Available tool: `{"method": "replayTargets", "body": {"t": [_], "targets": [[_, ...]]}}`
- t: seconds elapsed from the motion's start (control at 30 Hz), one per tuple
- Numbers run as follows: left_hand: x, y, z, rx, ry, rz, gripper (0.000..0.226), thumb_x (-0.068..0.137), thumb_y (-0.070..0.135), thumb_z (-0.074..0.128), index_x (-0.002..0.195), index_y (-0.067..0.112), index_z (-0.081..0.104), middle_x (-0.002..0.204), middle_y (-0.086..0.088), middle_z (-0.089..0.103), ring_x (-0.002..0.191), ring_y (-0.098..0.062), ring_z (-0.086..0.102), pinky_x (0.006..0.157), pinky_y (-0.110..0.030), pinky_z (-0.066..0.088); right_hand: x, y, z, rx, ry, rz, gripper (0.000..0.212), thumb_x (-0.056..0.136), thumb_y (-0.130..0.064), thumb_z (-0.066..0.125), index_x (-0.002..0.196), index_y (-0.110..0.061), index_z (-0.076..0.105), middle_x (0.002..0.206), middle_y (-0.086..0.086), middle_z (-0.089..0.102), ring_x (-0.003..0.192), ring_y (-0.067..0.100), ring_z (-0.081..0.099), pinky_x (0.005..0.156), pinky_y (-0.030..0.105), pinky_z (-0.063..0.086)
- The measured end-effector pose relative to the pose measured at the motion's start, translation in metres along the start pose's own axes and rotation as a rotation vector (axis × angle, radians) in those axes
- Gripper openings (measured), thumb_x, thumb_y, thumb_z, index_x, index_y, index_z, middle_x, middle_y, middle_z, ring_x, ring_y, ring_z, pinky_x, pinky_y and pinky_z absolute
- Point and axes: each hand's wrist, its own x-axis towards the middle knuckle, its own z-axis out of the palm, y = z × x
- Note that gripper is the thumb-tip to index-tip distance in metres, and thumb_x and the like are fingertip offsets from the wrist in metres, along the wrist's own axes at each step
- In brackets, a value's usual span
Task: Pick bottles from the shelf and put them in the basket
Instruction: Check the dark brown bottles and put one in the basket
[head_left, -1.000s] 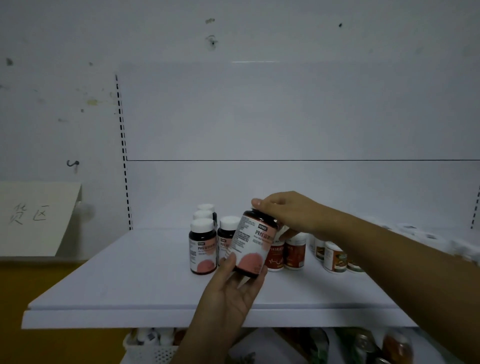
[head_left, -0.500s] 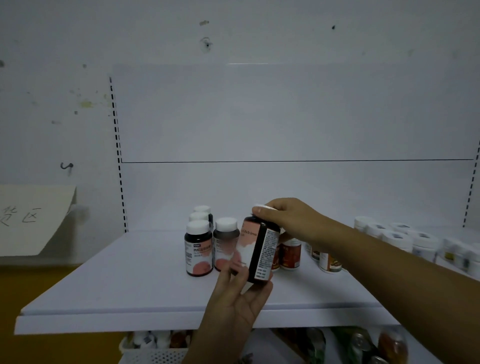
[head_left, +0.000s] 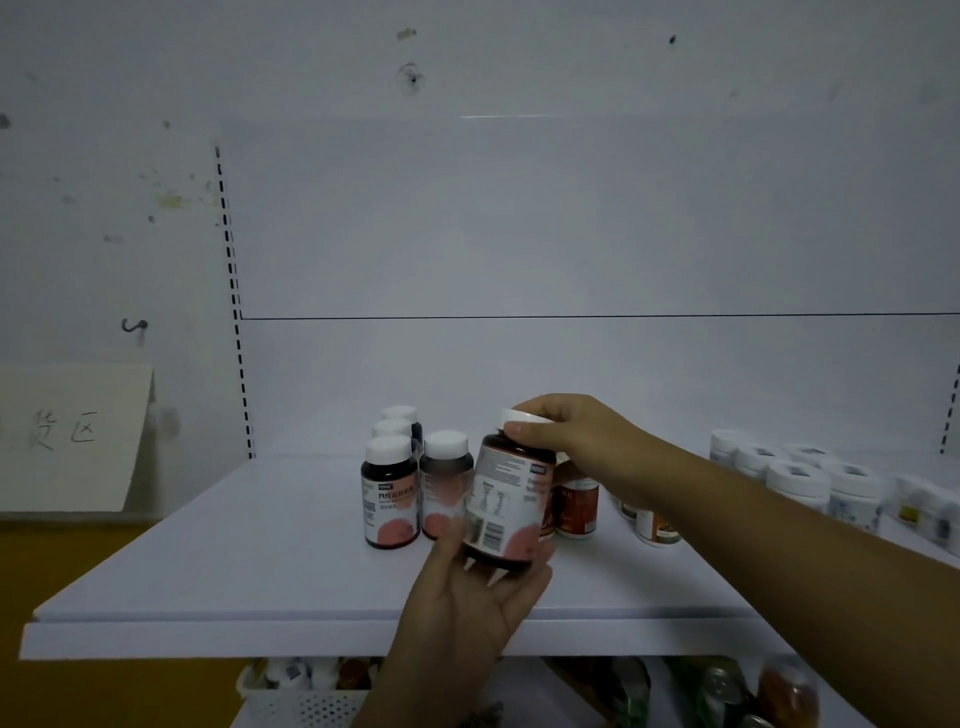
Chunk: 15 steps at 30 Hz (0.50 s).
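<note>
Supplement bottle (head_left: 506, 506), dark with a white cap, is hovering just above the white shelf (head_left: 234, 545). Left hand (head_left: 467, 608) is cupping its base; right hand (head_left: 566, 434) is gripping its cap. Matching bottles (head_left: 390, 493) are standing just beside it; a white basket (head_left: 306, 706) is sitting below the shelf.

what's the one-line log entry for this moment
left hand: holds bottle base | right hand: grips cap | basket: below shelf

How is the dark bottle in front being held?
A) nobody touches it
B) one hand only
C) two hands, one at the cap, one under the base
C: the right hand grips the cap of the bottle and the left hand cups its base.
</note>
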Motion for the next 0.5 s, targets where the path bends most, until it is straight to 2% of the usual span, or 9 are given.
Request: {"method": "replayTargets", "body": {"t": [0.1,0.17,0.23,0.37,0.43,0.5], "targets": [[0.001,0.0,0.0,0.112,0.006,0.087,0.062,0.06,0.017,0.074,0.118,0.007,0.055,0.109,-0.023,0.069,0.094,-0.039,0.068,0.075,-0.049,0.058,0.004,0.004,-0.002,0.154,-0.033,0.008,0.018,0.089,-0.025,0.057,0.104,-0.019,0.065,0.101,0.004,0.069,0.091,0.014,0.064,0.081,0.031,0.055],[0.007,-0.002,-0.003,0.259,0.089,0.257,0.07,0.055,0.006,0.077,0.12,0.008,0.053,0.119,-0.021,0.063,0.094,-0.031,0.069,0.072,-0.042,0.059,0.01,0.008,-0.001,0.039,0.021,0.017,0.026,0.084,-0.04,0.061,0.1,-0.021,0.065,0.1,0.0,0.069,0.093,0.015,0.064,0.088,0.037,0.054],[0.012,-0.003,-0.005,0.398,0.172,0.383,0.075,0.054,0.001,0.072,0.124,0.012,0.048,0.128,-0.016,0.057,0.1,-0.027,0.065,0.07,-0.035,0.059,0.014,0.008,0.0,-0.1,0.072,0.013,0.038,0.077,-0.055,0.063,0.096,-0.022,0.066,0.097,-0.003,0.069,0.092,0.014,0.065,0.085,0.037,0.055],[0.011,-0.001,-0.005,0.427,0.12,0.42,0.064,0.056,-0.005,0.075,0.11,0.021,0.053,0.12,-0.007,0.059,0.104,-0.025,0.062,0.07,-0.032,0.06,0.017,0.006,0.0,0.012,0.047,-0.051,0.025,0.086,-0.037,0.062,0.099,-0.016,0.07,0.093,-0.001,0.072,0.088,0.012,0.067,0.072,0.025,0.055],[0.012,0.003,-0.007,0.497,0.135,0.451,0.057,0.061,-0.01,0.072,0.105,0.022,0.054,0.115,-0.005,0.063,0.103,-0.023,0.062,0.071,-0.032,0.059,0.019,0.006,-0.001,0.038,0.031,-0.056,0.023,0.087,-0.033,0.061,0.102,-0.017,0.07,0.096,-0.001,0.072,0.092,0.012,0.067,0.074,0.025,0.055],[0.014,0.007,-0.007,0.641,0.183,0.524,0.051,0.068,-0.012,0.068,0.103,0.023,0.054,0.111,-0.004,0.065,0.097,-0.016,0.065,0.069,-0.026,0.056,0.023,0.004,0.001,-0.013,0.049,-0.054,0.025,0.084,-0.038,0.062,0.097,-0.019,0.071,0.094,-0.003,0.073,0.091,0.01,0.067,0.079,0.027,0.055]]}}
